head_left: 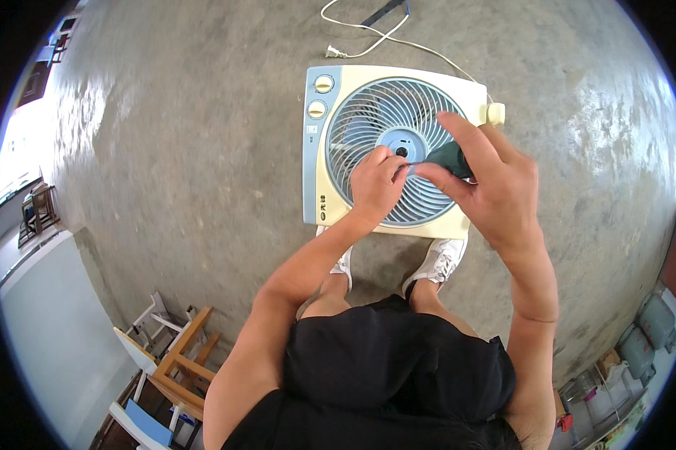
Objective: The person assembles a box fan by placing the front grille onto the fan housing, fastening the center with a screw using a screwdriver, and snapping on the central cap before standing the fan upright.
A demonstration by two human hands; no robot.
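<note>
A box fan [321, 161] with a cream and blue case lies on its back on the floor, its round blue grille facing up. Over the grille, my right hand [499, 180] is curled around the dark green handle of a screwdriver [450, 159], its index finger and thumb apart. The thin shaft points left toward the fan's hub [403, 144], where a dark round hole shows. My left hand [375, 186] pinches the shaft near its tip, just below the hub; whether a small part is also between those fingertips is hidden.
The fan's white cord and plug [336, 52] lie on the concrete floor beyond it. My white shoes [439, 261] stand at its near edge. Wooden chairs [184, 360] and a white panel [53, 330] are at lower left; grey containers [656, 322] stand at lower right.
</note>
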